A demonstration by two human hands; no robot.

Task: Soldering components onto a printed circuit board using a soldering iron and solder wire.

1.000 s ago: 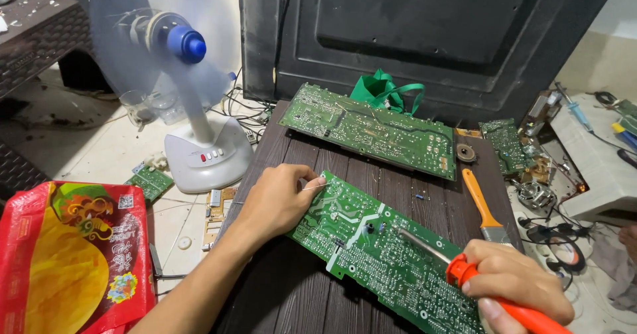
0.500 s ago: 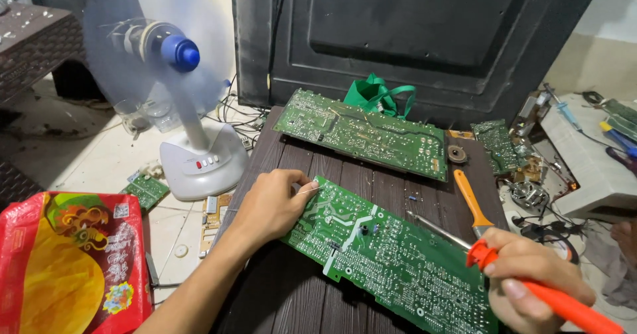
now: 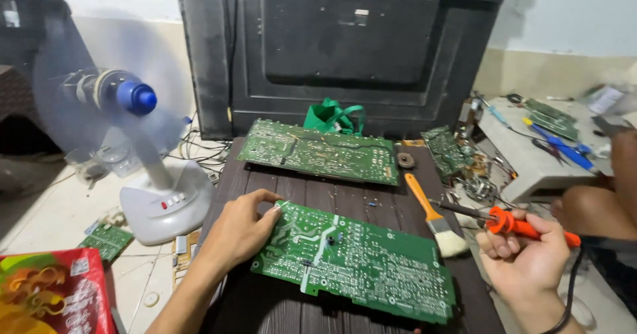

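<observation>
- The left hand (image 3: 237,231) lay palm down on the left end of the near green rectangular circuit board (image 3: 355,262), its fingers (image 3: 269,209) curled together over the board's upper left corner and pressing on it.
- The right hand (image 3: 524,264) hung just off the right end of that board, palm up, with its fingers (image 3: 507,244) wrapped tight around the orange plastic handle of a soldering iron (image 3: 514,222); the iron's dark metal shaft pointed left, clear of the board.
- The near board rested flat, solder side up, on the dark brown slatted table (image 3: 345,196).
- A paintbrush with an orange handle and pale bristles (image 3: 434,218) lay on the table between the near board's right end and the iron.
- Beyond the near board, a second long green circuit board (image 3: 318,151) lay across the table's far edge.
- Behind that, a green cloth bag (image 3: 334,117) sat against a big black panel (image 3: 345,42).
- Left of the near board, a white desk fan with a blue hub (image 3: 142,148) stood on the floor.
- Far left of the board, a red snack packet (image 3: 50,294) showed at the corner.
</observation>
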